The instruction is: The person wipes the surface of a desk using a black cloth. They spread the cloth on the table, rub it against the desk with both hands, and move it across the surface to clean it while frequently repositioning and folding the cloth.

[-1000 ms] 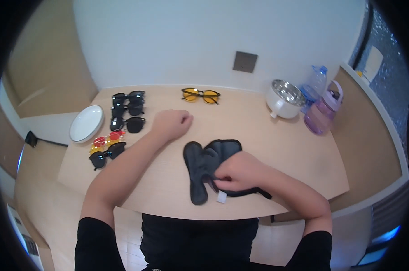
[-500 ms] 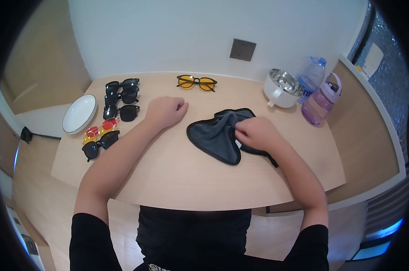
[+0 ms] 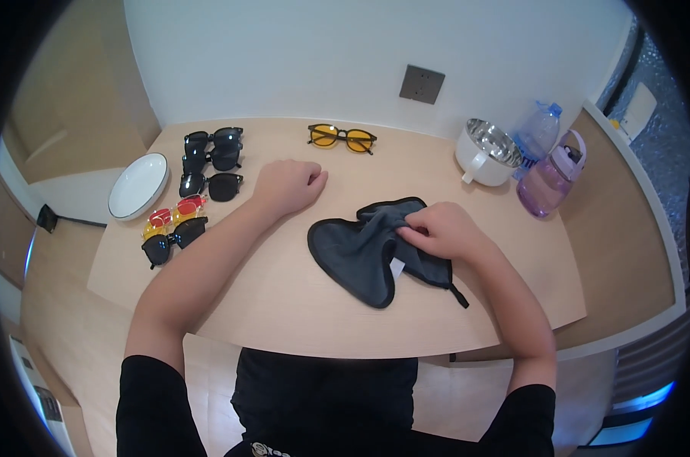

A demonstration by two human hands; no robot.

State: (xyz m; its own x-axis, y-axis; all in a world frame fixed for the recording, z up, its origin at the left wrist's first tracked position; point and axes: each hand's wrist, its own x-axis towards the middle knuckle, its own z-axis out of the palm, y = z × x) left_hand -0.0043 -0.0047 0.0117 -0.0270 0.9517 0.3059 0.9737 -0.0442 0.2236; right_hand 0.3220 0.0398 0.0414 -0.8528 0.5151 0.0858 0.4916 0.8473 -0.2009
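Note:
A dark grey cloth with black edging (image 3: 356, 255) lies bunched on the table, with a small white tag and a black loop at its border. My right hand (image 3: 444, 230) pinches a raised fold near its far right part. My left hand (image 3: 290, 186) rests as a loose fist on the tabletop, left of the cloth, with nothing showing in it. Beyond and to the right of that fist lie yellow-lensed glasses (image 3: 342, 139). The dark sunglasses (image 3: 211, 186) nearest to my left hand lie just left of it.
More dark sunglasses (image 3: 176, 242) and red-and-yellow-lensed glasses (image 3: 175, 215) lie at the left, beside a white plate (image 3: 139, 186). At the back right stand a white bowl with a handle (image 3: 486, 156), a clear blue-capped bottle (image 3: 537, 129) and a purple bottle (image 3: 547, 183). A wooden partition (image 3: 623, 198) borders the right.
My right hand has shifted the cloth; its near left part now lies closer to me and spreads wider. The left hand stays closed in place on the table. The view has tilted slightly.

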